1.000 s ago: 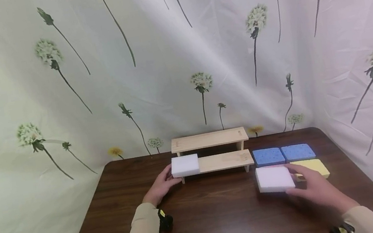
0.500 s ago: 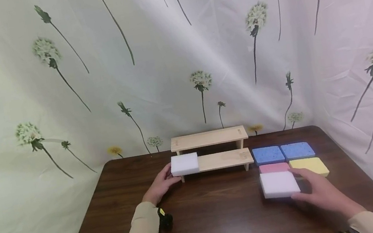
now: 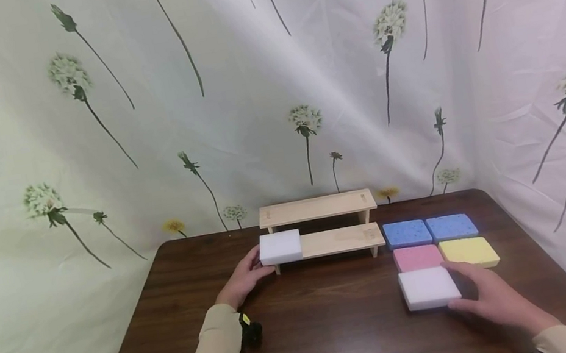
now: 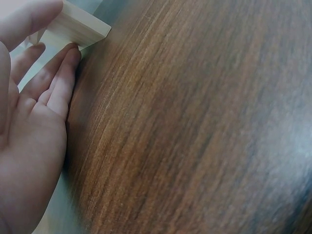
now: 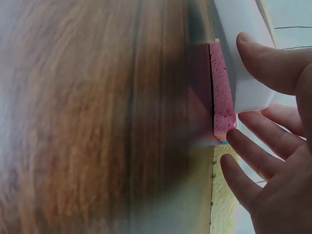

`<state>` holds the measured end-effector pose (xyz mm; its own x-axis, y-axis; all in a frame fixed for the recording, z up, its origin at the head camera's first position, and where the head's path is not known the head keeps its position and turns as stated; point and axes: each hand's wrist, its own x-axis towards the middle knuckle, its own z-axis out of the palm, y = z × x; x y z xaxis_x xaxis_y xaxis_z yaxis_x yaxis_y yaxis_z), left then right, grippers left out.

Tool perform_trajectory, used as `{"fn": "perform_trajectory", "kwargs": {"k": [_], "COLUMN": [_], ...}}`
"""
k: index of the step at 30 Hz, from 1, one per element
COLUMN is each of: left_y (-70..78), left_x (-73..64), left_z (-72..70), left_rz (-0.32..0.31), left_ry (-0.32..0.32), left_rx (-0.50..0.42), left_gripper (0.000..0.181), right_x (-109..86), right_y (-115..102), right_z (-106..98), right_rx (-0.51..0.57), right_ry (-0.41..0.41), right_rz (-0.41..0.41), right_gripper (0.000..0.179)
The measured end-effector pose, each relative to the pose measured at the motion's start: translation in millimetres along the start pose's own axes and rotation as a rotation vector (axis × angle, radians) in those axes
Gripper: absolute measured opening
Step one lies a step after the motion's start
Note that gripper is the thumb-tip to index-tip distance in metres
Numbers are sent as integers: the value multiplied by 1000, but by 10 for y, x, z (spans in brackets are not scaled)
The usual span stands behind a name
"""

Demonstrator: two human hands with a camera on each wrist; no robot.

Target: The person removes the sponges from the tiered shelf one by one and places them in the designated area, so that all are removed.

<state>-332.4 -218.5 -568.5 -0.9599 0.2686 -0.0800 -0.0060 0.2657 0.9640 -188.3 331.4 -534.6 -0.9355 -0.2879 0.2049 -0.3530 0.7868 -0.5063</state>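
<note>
My left hand (image 3: 242, 278) holds the left end of the two-step wooden shelf (image 3: 343, 240), thumb in front. Some of its fingertips are hidden behind the shelf in the head view. A white sponge (image 3: 280, 247) lies on the lower step beside this hand. In the left wrist view the thumb crosses the shelf's pale leg (image 4: 85, 27), with fingers (image 4: 61, 87) reaching its side. A second white sponge (image 3: 430, 288) is pinched by its right side in my right hand (image 3: 493, 294). The right wrist view shows this white sponge (image 5: 246, 53) in front of the pink sponge (image 5: 223, 92).
Two blue sponges (image 3: 407, 233) lie side by side right of the shelf. In front of them are the pink sponge (image 3: 417, 257) and a yellow sponge (image 3: 469, 253). A dandelion-print cloth (image 3: 229, 117) stands behind the brown wooden table (image 3: 315, 344).
My right hand has drawn its white sponge toward me and slightly right, uncovering the pink sponge. The left hand and the sponge on the shelf have stayed in place.
</note>
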Motion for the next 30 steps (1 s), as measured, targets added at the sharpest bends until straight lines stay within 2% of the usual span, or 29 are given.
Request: {"fn": "perform_trajectory", "kwargs": {"k": [5,15,30], "left_y": [22,19,-1], "left_x": [10,-2,26], "left_z": [-7,3,4], "left_rz": [9,8,7], "left_ry": [0,4,0], "left_rx": [-4,6,-3], "left_gripper": [81,79,80], "right_x": [-4,-51,-49], "right_y": [34,117,180], "right_z": [7,75,93], "right_rx": [4,-45,-50], "right_ry": [-57,-59,-63], "right_rz": [61,74,83], "right_gripper": [79,80,83]}}
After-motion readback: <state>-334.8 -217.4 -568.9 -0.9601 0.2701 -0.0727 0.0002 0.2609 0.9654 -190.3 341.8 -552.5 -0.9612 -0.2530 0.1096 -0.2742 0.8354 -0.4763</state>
